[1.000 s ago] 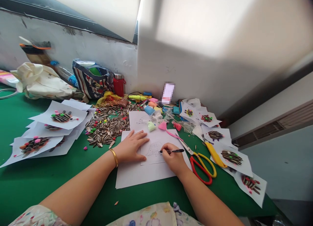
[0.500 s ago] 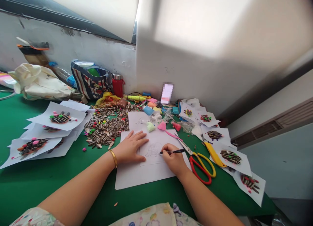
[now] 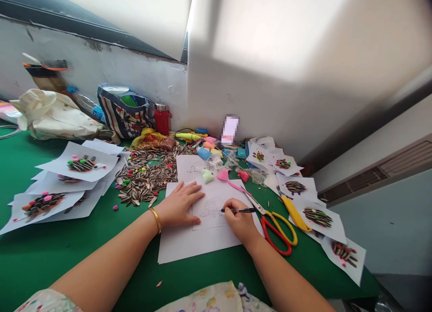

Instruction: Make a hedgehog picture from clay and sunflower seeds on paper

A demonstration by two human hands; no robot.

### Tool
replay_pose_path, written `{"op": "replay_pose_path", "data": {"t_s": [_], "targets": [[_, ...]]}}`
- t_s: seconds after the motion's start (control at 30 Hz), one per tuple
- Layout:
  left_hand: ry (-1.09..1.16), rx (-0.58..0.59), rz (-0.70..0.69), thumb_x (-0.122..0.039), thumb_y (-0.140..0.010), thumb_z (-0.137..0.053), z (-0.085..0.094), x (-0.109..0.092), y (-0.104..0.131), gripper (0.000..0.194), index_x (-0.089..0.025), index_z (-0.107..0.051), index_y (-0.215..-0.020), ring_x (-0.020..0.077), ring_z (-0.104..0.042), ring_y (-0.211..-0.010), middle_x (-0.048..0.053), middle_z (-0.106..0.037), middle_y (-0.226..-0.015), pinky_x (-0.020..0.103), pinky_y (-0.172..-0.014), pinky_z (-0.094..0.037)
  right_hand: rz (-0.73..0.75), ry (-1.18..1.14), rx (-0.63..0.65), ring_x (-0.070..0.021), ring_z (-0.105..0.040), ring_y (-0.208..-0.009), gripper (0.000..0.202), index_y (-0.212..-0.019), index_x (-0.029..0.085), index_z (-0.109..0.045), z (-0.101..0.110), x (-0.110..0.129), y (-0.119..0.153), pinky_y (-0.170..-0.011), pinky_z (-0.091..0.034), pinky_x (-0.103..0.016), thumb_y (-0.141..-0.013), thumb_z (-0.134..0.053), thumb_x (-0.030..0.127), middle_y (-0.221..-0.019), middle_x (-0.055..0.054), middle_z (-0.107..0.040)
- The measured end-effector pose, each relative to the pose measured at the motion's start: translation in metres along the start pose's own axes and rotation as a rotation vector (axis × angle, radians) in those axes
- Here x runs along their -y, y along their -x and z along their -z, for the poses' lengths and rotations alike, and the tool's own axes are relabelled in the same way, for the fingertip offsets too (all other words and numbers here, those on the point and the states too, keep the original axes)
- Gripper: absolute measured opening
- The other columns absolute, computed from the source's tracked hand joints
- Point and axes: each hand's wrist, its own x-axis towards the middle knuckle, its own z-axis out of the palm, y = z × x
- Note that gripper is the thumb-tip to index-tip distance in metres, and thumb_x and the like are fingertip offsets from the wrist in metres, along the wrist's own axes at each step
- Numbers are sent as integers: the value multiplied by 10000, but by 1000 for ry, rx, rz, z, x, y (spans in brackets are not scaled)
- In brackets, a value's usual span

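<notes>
The black pen (image 3: 248, 210) is in your right hand (image 3: 240, 219), over the right part of the drawing (image 3: 212, 207). Its long axis runs sideways, almost level, with the tip pointing left. Nearest you, one loose shell (image 3: 159, 284) lies on the green table (image 3: 135, 276). Next comes the top sheet (image 3: 189, 246), where the one snouted animal outline also faces left. Your right fingers are closed around the pen near its tip; your left hand (image 3: 180, 205) lies flat on the paper, fingers spread and holding no object.

To your right is one pair of scissors (image 3: 261, 209), with one red and one yellow handle, blades pointing away and leftward. Just beside it lies one yellow cutter (image 3: 296, 215). Five seed pictures (image 3: 317, 217) show clearly in the right-hand row. In the left-hand stack (image 3: 91, 161), two show clearly, others partly covered. The seed pile (image 3: 141, 177) sits between that stack and the papers, too many to count.

Farther off, a second sheet (image 3: 184, 165) bears a partly hidden drawing. Beyond are two blue packets (image 3: 204, 153), one red bottle (image 3: 162, 120) and one striped bag (image 3: 126, 116) near the wall (image 3: 141, 71).
</notes>
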Motion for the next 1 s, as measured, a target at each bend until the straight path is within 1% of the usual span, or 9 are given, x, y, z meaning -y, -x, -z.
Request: {"op": "replay_pose_path", "data": {"t_s": [0.07, 0.33, 0.67, 0.83, 1.0], "targets": [[-3, 0, 0, -620, -725, -690, 0, 0, 0, 849, -273, -426, -1453, 319, -196, -1484, 98, -316, -1585, 552, -1202, -61, -1, -6, -15, -171, -565, -682, 135, -751, 199, -612, 1, 0, -1, -629, -432, -270, -781, -481, 201, -728, -17, -617], [-9, -2, 0, -621, -721, -690, 0, 0, -1, 855, -271, -424, -1455, 326, -195, -1483, 96, -311, -1587, 549, -1203, -60, 34, 28, 20, -175, -577, -709, 139, -788, 202, -625, -2, -2, -2, -652, -435, -273, -803, -486, 202, -740, -14, -623], [-13, -6, -1, -619, -724, -685, 1, 0, 0, 846, -267, -429, -1450, 328, -205, -1480, 98, -319, -1583, 552, -1203, -68, 14, 25, 18, -170, -565, -678, 131, -745, 204, -605, -1, -1, -2, -630, -423, -275, -786, -482, 184, -709, -8, -609], [-6, -16, -8, -624, -721, -686, 0, 0, 0, 845, -274, -433, -1448, 337, -211, -1477, 94, -329, -1579, 558, -1202, -76, 21, 19, 10, -182, -582, -724, 137, -802, 201, -622, 0, -1, -2, -664, -443, -284, -820, -487, 212, -761, -22, -631], [-17, -6, -2, -626, -721, -689, 0, 0, 0, 852, -273, -430, -1451, 323, -205, -1481, 99, -323, -1581, 558, -1201, -76, 43, 40, 24, -181, -588, -741, 145, -815, 205, -630, -1, -1, -3, -682, -445, -285, -833, -486, 207, -768, -17, -636]]}}
